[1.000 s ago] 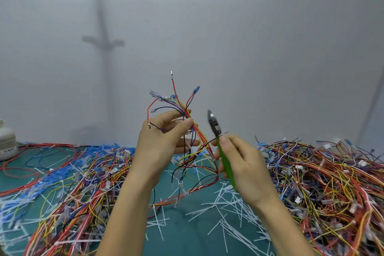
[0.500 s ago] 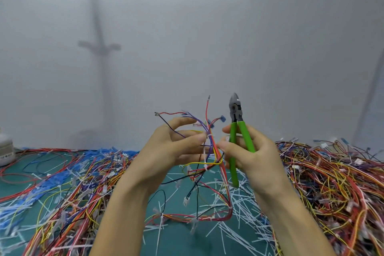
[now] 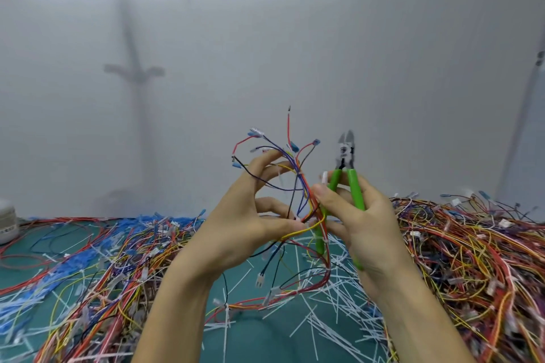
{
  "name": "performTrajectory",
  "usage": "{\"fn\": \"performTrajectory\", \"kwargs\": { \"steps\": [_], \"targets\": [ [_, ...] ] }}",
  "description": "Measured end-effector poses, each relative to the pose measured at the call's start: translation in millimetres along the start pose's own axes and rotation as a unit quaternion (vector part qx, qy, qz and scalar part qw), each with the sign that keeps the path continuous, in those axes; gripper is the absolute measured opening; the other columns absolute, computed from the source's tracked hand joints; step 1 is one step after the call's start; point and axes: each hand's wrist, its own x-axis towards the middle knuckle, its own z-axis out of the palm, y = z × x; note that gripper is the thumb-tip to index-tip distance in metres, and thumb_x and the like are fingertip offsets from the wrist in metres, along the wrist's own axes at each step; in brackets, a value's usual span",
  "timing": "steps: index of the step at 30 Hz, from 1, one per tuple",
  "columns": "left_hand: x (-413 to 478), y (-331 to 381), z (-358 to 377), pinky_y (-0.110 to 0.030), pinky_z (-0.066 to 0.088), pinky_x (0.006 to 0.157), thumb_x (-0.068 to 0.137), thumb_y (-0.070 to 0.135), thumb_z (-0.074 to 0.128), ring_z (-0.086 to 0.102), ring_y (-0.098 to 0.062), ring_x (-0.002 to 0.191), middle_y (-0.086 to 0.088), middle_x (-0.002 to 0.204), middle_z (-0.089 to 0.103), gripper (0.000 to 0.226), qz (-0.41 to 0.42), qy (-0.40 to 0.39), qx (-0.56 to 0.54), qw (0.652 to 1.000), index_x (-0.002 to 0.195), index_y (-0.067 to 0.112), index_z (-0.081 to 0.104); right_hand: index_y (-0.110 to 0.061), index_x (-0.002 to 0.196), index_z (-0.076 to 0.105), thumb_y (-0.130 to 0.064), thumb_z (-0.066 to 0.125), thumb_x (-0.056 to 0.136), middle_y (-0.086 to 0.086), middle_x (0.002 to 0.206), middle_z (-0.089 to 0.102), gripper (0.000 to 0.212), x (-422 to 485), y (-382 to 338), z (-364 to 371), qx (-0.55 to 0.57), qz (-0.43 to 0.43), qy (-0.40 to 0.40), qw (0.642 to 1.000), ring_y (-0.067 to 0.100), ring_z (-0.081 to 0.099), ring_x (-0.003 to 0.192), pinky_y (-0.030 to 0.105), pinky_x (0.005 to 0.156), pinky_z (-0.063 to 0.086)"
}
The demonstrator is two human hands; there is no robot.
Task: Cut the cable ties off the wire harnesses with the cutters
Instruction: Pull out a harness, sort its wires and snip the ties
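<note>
Wires of the harness [image 3: 303, 186] are thin, light and floppy, so its loop sags under the hands; the best hold is close to a cable tie [image 3: 298, 219], where the strands are bound stiffer. The left hand [image 3: 244, 224] has a pinching grip there, other fingers spread. The right hand [image 3: 368, 230] has a closed grip round the green handles of the cutters [image 3: 345, 153], blades up and almost together, away from the wires. The harness is in the air above the tabletop [image 3: 265, 339]. Room is free above; below, cut ties [image 3: 324, 324] and piles of harnesses [image 3: 472, 244] may catch the hanging loop
</note>
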Motion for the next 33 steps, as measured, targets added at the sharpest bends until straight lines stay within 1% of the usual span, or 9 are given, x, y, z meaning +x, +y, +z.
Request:
{"fn": "performTrajectory", "kwargs": {
  "steps": [3,6,10,12,15,19,24,27,33],
  "targets": [
    [1.5,-0.4,1.2,-0.028,0.059,0.07,0.065,-0.011,0.082,0.07,-0.019,0.07,0.01,0.121,0.061,0.081,0.006,0.051,-0.002,0.999,0.125,0.029,0.044,-0.021,0.092,0.07,-0.024,0.076,0.079,0.007,0.083,0.073,0.014,-2.5,-1.1,2.0,-0.039,-0.002,-0.047,0.998,0.017,0.069,0.072,0.029,0.064,0.057],
    [2.9,1.1,2.5,-0.025,0.058,0.064,0.063,-0.009,0.085,0.074,-0.022,0.071,0.002,0.111,0.065,0.084,0.019,0.103,-0.023,0.994,0.121,0.03,0.037,-0.018,0.096,0.069,-0.013,0.073,0.086,0.006,0.077,0.072,0.012,-3.2,0.2,6.5,-0.022,-0.034,-0.013,0.999,0.014,0.066,0.064,0.029,0.061,0.057],
    [2.5,4.8,8.4,-0.032,0.059,0.064,0.061,0.023,0.092,0.073,-0.017,0.068,0.007,0.096,0.06,0.079,0.058,0.184,0.086,0.977,0.117,0.032,0.037,-0.014,0.096,0.068,-0.009,0.073,0.083,0.007,0.074,0.07,0.015,-2.9,-3.2,8.4,0.036,-0.053,0.023,0.998,0.015,0.065,0.06,0.023,0.057,0.054],
    [1.7,6.6,8.1,-0.031,0.053,0.062,0.064,0.035,0.088,0.072,-0.015,0.063,0.007,0.081,0.059,0.063,0.062,0.235,0.125,0.962,0.106,0.029,0.042,-0.013,0.098,0.068,-0.014,0.074,0.078,0.01,0.079,0.073,0.021,-2.7,-6.7,6.0,0.062,-0.056,0.03,0.996,0.016,0.067,0.065,0.023,0.058,0.054],
    [0.4,11.6,2.8,-0.03,0.054,0.06,0.072,0.028,0.084,0.073,-0.017,0.061,-0.004,0.066,0.061,0.037,0.071,0.269,0.089,0.956,0.084,0.019,0.05,-0.011,0.102,0.066,-0.019,0.072,0.073,0.011,0.087,0.076,0.031,-2.3,-10.4,1.6,0.09,-0.051,0.034,0.994,0.017,0.069,0.069,0.025,0.061,0.056],
    [-2.6,16.8,-2.3,-0.022,0.059,0.071,0.072,0.041,0.076,0.075,-0.019,0.076,-0.002,0.073,0.074,0.026,0.049,0.189,-0.011,0.981,0.077,0.015,0.072,-0.01,0.106,0.065,-0.018,0.07,0.074,0.01,0.09,0.077,0.032,-2.1,-9.8,-0.3,0.095,-0.053,0.031,0.994,0.018,0.07,0.071,0.026,0.064,0.057],
    [-2.8,12.4,1.7,-0.013,0.049,0.064,0.075,0.041,0.075,0.068,-0.001,0.073,0.007,0.079,0.076,0.016,0.009,0.068,0.095,0.993,0.084,0.027,0.076,-0.012,0.106,0.064,-0.015,0.069,0.077,0.011,0.089,0.076,0.03,-3.4,-7.7,5.1,0.097,-0.071,0.016,0.993,0.021,0.072,0.073,0.027,0.067,0.057],
    [-3.2,12.8,0.8,-0.018,0.054,0.075,0.075,0.052,0.071,0.071,-0.004,0.084,0.01,0.086,0.076,0.024,0.01,0.017,0.125,0.992,0.088,0.033,0.077,-0.017,0.103,0.065,-0.003,0.066,0.085,0.008,0.089,0.076,0.023,-3.2,-4.7,5.1,0.083,-0.076,0.008,0.994,0.019,0.074,0.079,0.024,0.067,0.057],
    [-1.9,11.1,0.1,-0.033,0.053,0.083,0.073,0.037,0.082,0.068,-0.006,0.084,0.011,0.079,0.072,0.014,0.047,0.101,0.17,0.979,0.075,0.027,0.073,-0.017,0.104,0.064,0.002,0.065,0.087,0.009,0.089,0.076,0.026,-5.3,-2.1,11.4,0.054,-0.094,-0.005,0.994,0.021,0.074,0.078,0.025,0.068,0.058]
  ]
}}
